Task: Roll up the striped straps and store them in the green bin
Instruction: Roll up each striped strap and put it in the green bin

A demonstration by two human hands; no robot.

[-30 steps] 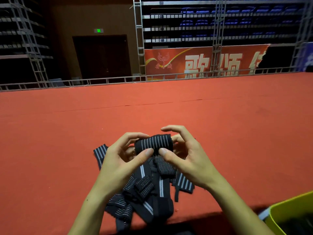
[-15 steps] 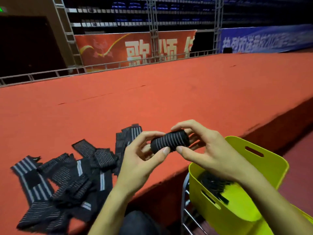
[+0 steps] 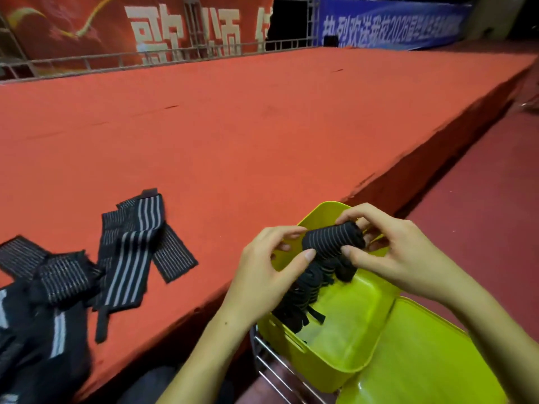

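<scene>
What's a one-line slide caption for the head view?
Both hands, left hand and right hand, hold a rolled striped strap over the green bin; unrolled straps lie on the red platform.

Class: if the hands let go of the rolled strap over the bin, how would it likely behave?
The rolled strap is soft fabric, so it probably lands quietly in the green bin. Both the left hand and right hand pinch it, suggesting it may unroll. Being cylindrical, it could roll.
</scene>
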